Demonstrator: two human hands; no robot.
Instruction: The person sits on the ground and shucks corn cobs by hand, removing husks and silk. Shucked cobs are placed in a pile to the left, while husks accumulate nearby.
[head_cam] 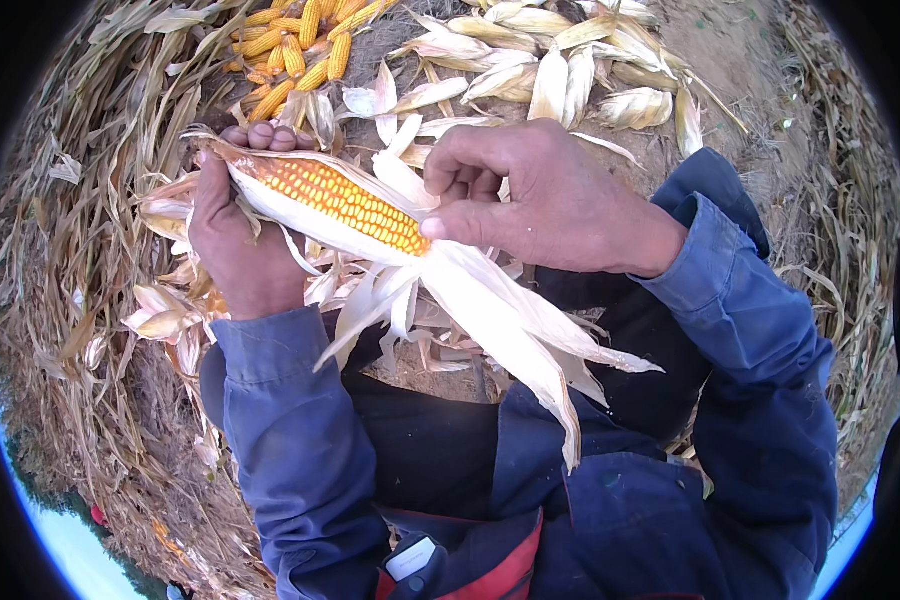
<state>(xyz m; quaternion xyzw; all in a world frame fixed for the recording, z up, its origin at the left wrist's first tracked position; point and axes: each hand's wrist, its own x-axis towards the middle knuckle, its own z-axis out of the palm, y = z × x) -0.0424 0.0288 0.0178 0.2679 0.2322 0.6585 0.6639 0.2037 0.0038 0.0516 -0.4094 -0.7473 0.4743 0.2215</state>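
A partly husked ear of corn lies slantwise across my left hand, gripped at its tip end. One face of its yellow-orange kernels is bare, with husk still along both sides. Pale peeled husk leaves hang from the stalk end towards my lap. My right hand is at that end, its thumb tip by the last kernels. Its fingers are bent, with a gap between thumb and forefinger and nothing visible between them.
A heap of bare corn cobs lies at the upper left. Several unhusked ears are piled at the upper middle and right. Discarded husks lie beside my left hand. Dry corn stalks cover the ground on the left, with more stalks at the right.
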